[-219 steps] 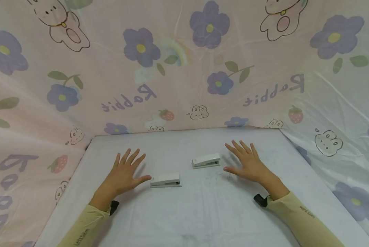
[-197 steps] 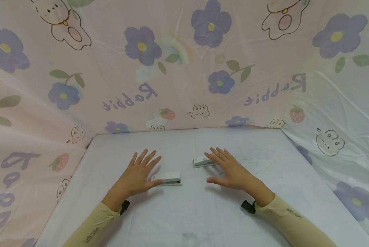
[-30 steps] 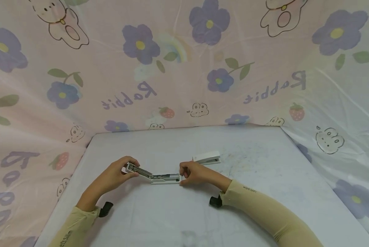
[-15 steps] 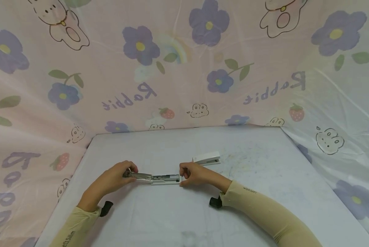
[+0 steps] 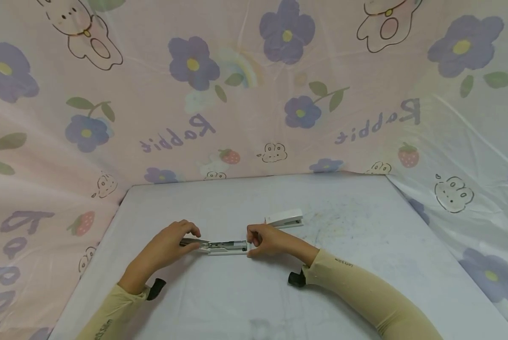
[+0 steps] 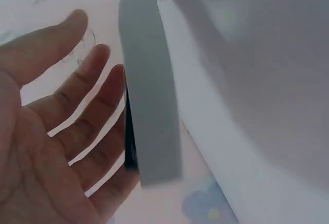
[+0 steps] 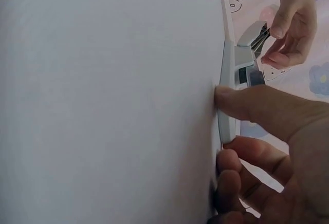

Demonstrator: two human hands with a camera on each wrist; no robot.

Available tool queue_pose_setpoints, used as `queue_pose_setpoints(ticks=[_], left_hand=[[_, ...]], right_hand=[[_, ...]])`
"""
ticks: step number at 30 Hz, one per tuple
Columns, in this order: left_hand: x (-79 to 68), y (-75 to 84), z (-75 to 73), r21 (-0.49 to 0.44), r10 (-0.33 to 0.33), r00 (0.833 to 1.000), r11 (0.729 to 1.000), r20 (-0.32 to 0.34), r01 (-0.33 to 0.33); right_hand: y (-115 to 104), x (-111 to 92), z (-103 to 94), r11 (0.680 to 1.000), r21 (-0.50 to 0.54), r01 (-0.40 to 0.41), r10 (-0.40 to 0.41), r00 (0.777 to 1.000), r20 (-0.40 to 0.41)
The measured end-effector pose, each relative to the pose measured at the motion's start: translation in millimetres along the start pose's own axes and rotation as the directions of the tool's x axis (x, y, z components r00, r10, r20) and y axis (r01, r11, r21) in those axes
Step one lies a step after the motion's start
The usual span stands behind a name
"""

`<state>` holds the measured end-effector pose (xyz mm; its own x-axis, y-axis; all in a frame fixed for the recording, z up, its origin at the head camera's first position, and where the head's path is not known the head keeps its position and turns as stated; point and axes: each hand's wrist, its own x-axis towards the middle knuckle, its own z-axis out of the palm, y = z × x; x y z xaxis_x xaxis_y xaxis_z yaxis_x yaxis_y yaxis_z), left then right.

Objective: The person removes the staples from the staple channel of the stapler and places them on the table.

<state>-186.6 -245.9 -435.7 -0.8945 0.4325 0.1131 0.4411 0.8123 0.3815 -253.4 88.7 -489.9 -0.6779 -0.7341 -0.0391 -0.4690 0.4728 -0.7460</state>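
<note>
On the white desk, I logged remotely an opened stapler, its lid extending to the left. The left hand had its fingers spread beside the lid; whether they touched it, I could not tell. The right hand pinched the stapler's right end. A second stapler, closed, sat just behind the right hand.

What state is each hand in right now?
Left hand: open, at the stapler's swung-back cover, not gripping it.
Right hand: pinching the end of the stapler's base.
</note>
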Motion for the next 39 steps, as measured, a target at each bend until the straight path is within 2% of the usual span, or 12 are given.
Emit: queue_pose_setpoints(ticks=[16,30,39], left_hand=[[26.9,37.6,31.0,0.062,0.065,0.997,0.996,0.033,-0.067],[36.9,50.1,43.8,0.074,0.068,0.996,0.995,0.059,-0.073],[40.3,54.1,47.2,0.089,0.099,0.995,0.991,0.012,-0.099]], right_hand=[[0.3,1.0,0.9,1.0,0.003,-0.012,0.012,1.0,0.002],[3.8,2.2,1.3,1.0,-0.012,-0.013,0.013,1.0,0.006],[1.4,1.5,0.3,1.0,-0.017,-0.009,0.009,1.0,-0.002]])
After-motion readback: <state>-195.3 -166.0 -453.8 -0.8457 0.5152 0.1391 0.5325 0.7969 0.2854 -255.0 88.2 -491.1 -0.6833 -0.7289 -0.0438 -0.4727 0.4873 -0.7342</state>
